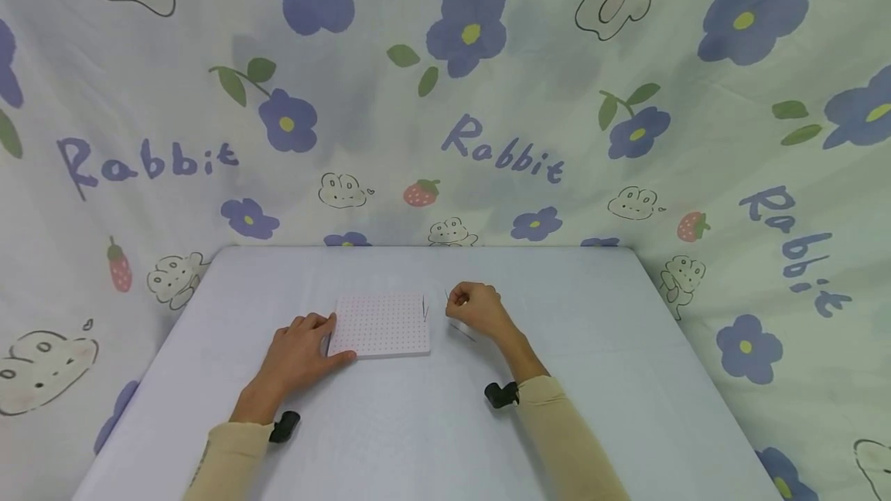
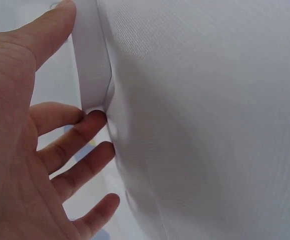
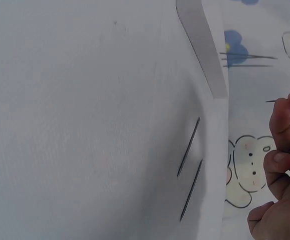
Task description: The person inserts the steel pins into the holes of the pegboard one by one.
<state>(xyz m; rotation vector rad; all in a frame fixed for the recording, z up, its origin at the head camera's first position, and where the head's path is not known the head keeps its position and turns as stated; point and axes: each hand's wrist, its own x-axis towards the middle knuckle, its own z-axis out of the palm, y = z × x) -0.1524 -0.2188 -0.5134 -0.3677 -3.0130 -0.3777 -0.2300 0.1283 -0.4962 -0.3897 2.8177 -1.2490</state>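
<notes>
A white pegboard (image 1: 379, 323) with rows of small holes lies on the table. My left hand (image 1: 301, 350) holds its near left corner, thumb at the front edge and fingers at the left edge. In the left wrist view the thumb and index fingertip meet the board's side wall (image 2: 92, 60). Several thin dark sticks (image 1: 425, 308) stand upright near the board's right edge. To the right of the board, my raised right hand (image 1: 480, 308) pinches a thin dark stick (image 3: 270, 101) between thumb and index finger; the fingers hide most of it.
Two loose dark sticks (image 3: 188, 146) lie on the white table (image 1: 390, 424), right of the board and below my right hand. A printed cloth (image 1: 390, 114) with flowers and rabbits hangs behind the table and along its sides.
</notes>
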